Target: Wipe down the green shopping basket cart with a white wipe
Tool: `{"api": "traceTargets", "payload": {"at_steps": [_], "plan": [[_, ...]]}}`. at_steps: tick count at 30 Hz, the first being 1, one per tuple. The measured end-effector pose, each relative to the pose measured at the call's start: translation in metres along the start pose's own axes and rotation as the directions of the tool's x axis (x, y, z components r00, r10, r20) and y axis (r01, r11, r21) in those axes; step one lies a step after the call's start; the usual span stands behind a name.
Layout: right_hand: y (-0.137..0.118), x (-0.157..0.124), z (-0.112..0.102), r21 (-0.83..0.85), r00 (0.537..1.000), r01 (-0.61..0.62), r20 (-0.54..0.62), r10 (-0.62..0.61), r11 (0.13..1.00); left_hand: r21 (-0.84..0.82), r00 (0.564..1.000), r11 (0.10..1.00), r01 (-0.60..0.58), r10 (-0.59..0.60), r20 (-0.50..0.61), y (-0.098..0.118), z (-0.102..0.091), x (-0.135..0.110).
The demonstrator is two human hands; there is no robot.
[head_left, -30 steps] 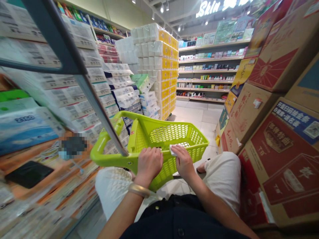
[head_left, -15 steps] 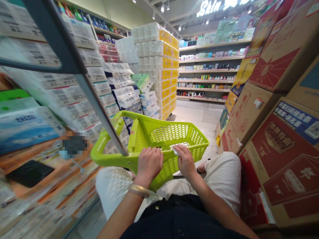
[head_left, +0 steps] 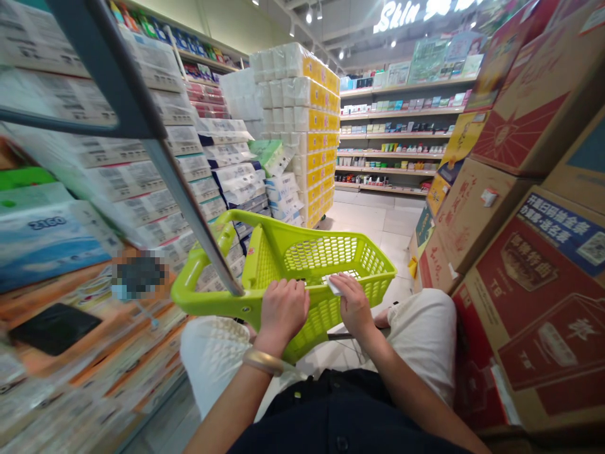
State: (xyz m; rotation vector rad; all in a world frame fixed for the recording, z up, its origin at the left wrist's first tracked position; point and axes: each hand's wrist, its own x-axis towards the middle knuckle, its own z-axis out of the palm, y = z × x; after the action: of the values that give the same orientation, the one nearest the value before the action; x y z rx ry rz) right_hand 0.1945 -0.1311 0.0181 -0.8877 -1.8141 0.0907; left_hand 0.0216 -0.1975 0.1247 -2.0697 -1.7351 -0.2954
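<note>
A lime-green plastic shopping basket on wheels (head_left: pixel 321 265) stands in front of me, with a perforated floor and walls. My left hand (head_left: pixel 283 309) is curled over its near rim, with a gold-coloured bangle (head_left: pixel 262 361) on the wrist. My right hand (head_left: pixel 354 306) rests on the rim further right and pinches a small white tissue (head_left: pixel 334 285) against the plastic. The tissue is mostly hidden under my fingers, and I cannot tell if it is dry or damp.
Stacks of packaged toilet rolls (head_left: pixel 293 120) rise ahead and along the left. Printed cardboard cartons (head_left: pixel 534 302) wall the right side. A grey metal rack upright (head_left: pixel 184 189) crosses the left view. Product shelves (head_left: pixel 392 132) line the far end of the tiled aisle (head_left: pixel 363 221).
My right hand and the white tissue have slid slightly rightward along the basket rim. My left hand and the basket have stayed in place.
</note>
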Motion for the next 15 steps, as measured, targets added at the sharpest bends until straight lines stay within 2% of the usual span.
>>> {"api": "traceTargets", "payload": {"at_steps": [5, 7, 10, 12, 15], "plan": [[0.017, -0.002, -0.008, -0.096, 0.986, -0.12, -0.127, 0.107, 0.988, 0.002, 1.0, 1.0, -0.003, 0.003, -0.015, 0.001, 0.001, 0.0], [0.01, -0.002, -0.004, -0.08, 0.988, -0.112, -0.12, 0.102, 0.991, 0.008, 1.0, 1.0, -0.004, 0.004, -0.015, 0.0, 0.001, 0.0], [-0.003, -0.001, 0.002, -0.022, 0.999, -0.028, -0.028, 0.028, 0.999, 0.014, 1.0, 1.0, -0.006, 0.006, -0.011, 0.0, 0.001, -0.001], [-0.002, -0.001, 0.001, -0.012, 1.0, -0.006, 0.001, 0.006, 1.0, 0.018, 1.0, 1.0, -0.009, 0.009, -0.008, -0.001, 0.001, -0.001], [0.011, -0.001, -0.005, -0.057, 0.995, -0.07, -0.068, 0.066, 0.996, 0.023, 1.0, 1.0, -0.013, 0.014, -0.004, -0.001, 0.001, -0.001]]}}
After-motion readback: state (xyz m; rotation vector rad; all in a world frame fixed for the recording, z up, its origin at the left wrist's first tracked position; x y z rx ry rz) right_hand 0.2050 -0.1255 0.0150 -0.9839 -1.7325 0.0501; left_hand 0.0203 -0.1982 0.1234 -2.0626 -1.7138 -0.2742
